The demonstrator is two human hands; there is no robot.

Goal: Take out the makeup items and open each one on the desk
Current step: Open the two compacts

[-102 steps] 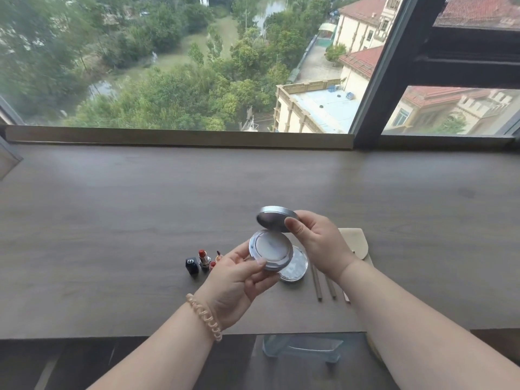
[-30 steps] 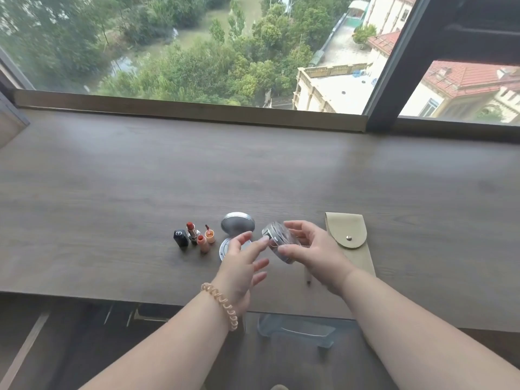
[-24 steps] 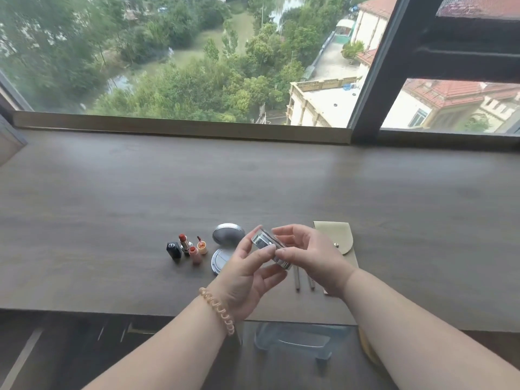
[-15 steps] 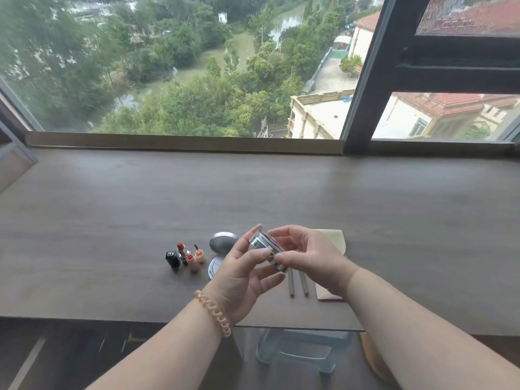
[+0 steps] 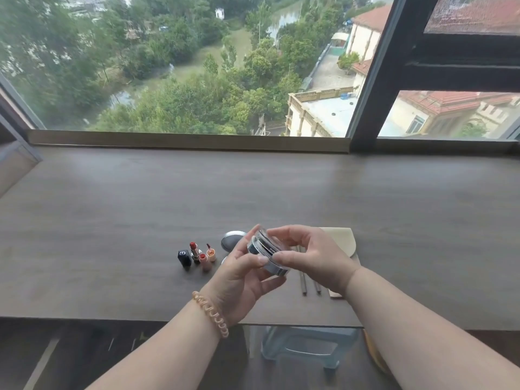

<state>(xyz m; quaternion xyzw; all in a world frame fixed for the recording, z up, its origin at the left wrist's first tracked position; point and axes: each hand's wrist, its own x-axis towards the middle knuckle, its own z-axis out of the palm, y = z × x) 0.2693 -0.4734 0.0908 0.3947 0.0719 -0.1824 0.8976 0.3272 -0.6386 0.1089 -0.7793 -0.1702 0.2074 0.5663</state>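
Leftmost, we see a black lipstick cap (image 5: pixel 184 258) standing on the desk (image 5: pixel 112 215), with an opened red lipstick (image 5: pixel 194 250) and two small uncapped lip tints (image 5: pixel 207 257) just beside it. Next to the right, a grey round lid (image 5: pixel 231 240) lies on the desk, partly hidden behind our left hand (image 5: pixel 242 282). That hand is curled about half closed, thumb and fingertips pinching the left side of a round silver jar (image 5: pixel 267 256) held above the near middle of the desk. The jar is tipped on edge, its flat faces turned left and right, so its axis runs between our two hands and both are equally near. Our right hand (image 5: pixel 312 257) grips the jar's right side, fingers arched over its top and thumb under. We judge the jar is not yet open; a twist or pull apart looks needed. Further right, two thin sticks (image 5: pixel 304 285) lie near a beige pouch (image 5: pixel 344 240).
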